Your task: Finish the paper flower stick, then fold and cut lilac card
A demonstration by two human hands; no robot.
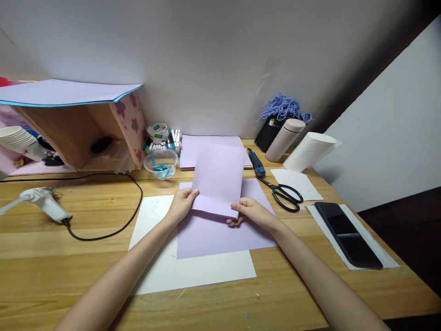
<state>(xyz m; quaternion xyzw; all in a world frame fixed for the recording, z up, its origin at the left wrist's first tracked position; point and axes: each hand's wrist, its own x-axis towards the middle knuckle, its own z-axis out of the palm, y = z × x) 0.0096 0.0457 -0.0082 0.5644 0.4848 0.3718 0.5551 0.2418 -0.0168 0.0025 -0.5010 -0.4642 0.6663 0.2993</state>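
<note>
A small lilac paper sheet is lifted above the wooden desk, tilted away from me. My left hand pinches its lower left corner. My right hand grips its lower right edge, fingers curled under it. Below it a larger lilac sheet lies flat on a white sheet. Both hands hover over these flat sheets near the desk's middle.
Black scissors and a blue utility knife lie right of the papers. A phone rests on white paper at far right. A glue gun with its black cord lies left. A plastic bowl, markers, tape, a lilac pad, a flask and a wooden box stand at the back.
</note>
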